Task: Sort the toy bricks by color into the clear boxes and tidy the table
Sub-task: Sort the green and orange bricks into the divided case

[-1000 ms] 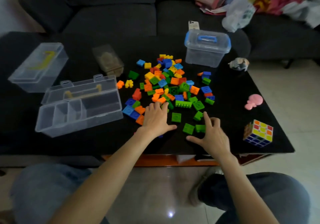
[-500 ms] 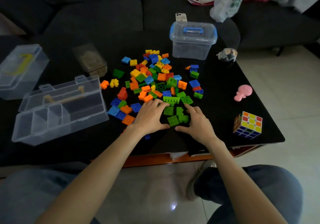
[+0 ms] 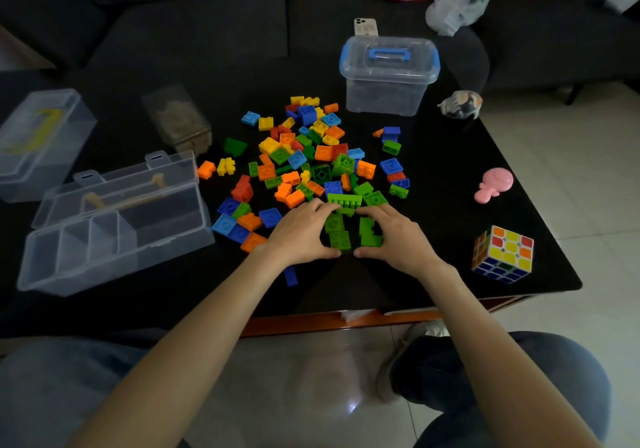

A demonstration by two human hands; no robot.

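A black coffee table fills the middle of the frame, with a dark grey sofa across the top and pale floor tiles at the right and bottom edges.

Just below centre, the left hand and the right hand face each other, fingers curved inward and thumbs nearly meeting at the near side. Together they cup a small cluster of green bricks flat on the table; the fingers press against the bricks' outer sides, corralling more than pinching. A long green comb-like brick lies at the fingertips.

Beyond the hands, toward the centre of the frame, spreads the mixed pile of toy bricks in orange, yellow, blue, red and green. A lone blue brick sits beside the left forearm.

At left centre stands an open clear divided box, its lid tipped back. A second clear box lies at the far left, and a lidded clear tub with a blue handle stands above the pile. A Rubik's cube and a pink toy lie at the right.

The step in hand looks like gathering the greens. Next, the hands would need to close tighter, lift the cluster without spilling, and carry it left to a compartment.
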